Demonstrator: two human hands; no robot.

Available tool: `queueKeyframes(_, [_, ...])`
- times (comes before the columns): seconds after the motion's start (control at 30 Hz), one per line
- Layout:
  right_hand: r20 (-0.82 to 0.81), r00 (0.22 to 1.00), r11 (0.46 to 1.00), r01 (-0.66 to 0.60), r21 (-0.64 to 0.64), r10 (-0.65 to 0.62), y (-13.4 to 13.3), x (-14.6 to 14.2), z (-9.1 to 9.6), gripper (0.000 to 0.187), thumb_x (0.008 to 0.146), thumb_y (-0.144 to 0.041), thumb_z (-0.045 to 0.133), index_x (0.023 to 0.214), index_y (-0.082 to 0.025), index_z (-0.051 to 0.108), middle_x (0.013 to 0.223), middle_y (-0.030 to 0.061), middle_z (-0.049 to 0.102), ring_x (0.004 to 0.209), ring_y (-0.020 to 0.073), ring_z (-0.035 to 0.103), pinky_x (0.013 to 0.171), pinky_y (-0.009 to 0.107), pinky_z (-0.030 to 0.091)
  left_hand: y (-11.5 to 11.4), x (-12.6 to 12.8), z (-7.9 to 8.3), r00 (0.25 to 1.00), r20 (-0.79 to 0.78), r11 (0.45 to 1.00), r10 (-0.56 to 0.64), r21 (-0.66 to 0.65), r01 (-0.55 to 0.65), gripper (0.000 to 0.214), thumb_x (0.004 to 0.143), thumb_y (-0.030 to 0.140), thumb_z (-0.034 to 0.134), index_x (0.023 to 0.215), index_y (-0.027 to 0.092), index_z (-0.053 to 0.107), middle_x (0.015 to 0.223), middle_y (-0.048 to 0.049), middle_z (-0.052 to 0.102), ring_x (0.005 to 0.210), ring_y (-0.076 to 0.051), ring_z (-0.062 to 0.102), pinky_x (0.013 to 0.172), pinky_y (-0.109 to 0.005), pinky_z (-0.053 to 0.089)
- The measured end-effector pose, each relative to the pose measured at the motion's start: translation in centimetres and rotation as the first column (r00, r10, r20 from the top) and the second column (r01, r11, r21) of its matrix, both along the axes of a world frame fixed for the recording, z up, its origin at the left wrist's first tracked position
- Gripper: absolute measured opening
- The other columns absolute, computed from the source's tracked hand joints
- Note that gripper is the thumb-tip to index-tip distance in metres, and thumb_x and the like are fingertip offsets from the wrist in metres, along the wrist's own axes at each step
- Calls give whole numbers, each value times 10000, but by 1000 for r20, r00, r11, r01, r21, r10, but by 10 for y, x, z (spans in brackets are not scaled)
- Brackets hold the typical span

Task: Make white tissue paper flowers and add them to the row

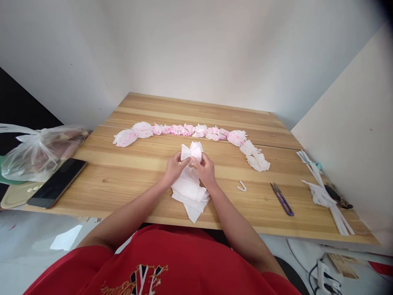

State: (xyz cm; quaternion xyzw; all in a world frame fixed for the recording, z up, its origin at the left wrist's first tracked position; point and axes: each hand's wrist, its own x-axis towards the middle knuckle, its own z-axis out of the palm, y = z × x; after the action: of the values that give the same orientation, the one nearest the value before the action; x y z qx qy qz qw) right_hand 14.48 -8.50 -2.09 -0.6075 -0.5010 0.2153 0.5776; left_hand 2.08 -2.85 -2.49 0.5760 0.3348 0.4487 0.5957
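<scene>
Between my two hands is a gathered piece of white tissue paper (193, 150), its upper part fanned out like a bow. My left hand (176, 167) pinches its left side, and my right hand (205, 167) pinches the right side, thumbs close together at the middle. Below my hands, a loose stack of white tissue paper (190, 192) lies on the wooden table (123, 172) near the front edge. Beyond my hands, a curved row of pink and white crumpled paper flowers (184, 130) stretches across the table. A short bent white strip (242, 186) lies right of my right hand.
Purple-handled thread snips (282, 200) lie on the right, with white strips (327, 196) and a dark tool (337, 196) farther right. At left are a black phone (57, 182) and a tied clear plastic bag (43, 151). Walls stand behind the table and to the right.
</scene>
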Motion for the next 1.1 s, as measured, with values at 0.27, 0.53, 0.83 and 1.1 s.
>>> queueKeyframes(0.27, [-306, 952, 997, 4, -78, -27, 5, 1, 2, 309, 765, -483, 632, 704, -192, 548, 600, -55, 459, 552, 98, 377, 519, 229, 314, 5, -10, 3, 999, 43, 998, -11, -57, 13, 291, 773, 403, 642, 910, 155, 577, 858, -33, 666, 754, -152, 605, 702, -255, 470])
queueKeyframes(0.53, [-57, 997, 997, 42, -59, -45, 3, 0, -3, 267, 798, -448, 625, 729, -192, 591, 609, -47, 505, 558, 107, 426, 535, 233, 339, 7, -19, 14, 995, -66, 995, 80, 65, -76, 356, 832, 481, 573, 972, 154, 593, 931, -52, 668, 862, -170, 608, 756, -256, 453])
queueKeyframes(0.83, [55, 998, 999, -36, -36, 38, -2, -3, 2, 247, 779, -418, 642, 872, -189, 635, 717, -20, 587, 623, 122, 469, 598, 242, 383, 2, -14, 7, 995, -93, 999, 43, 18, -41, 241, 755, 384, 646, 759, 161, 554, 717, 16, 580, 665, -118, 522, 618, -218, 392])
queueKeyframes(1.1, [-248, 968, 999, 32, -37, -41, 3, 3, -1, 302, 803, -467, 600, 701, -183, 608, 622, -26, 532, 595, 123, 445, 573, 243, 367, -2, -14, 4, 971, -214, 970, 111, 237, -59, 159, 822, 293, 595, 725, 176, 548, 690, 22, 586, 666, -123, 522, 644, -228, 380])
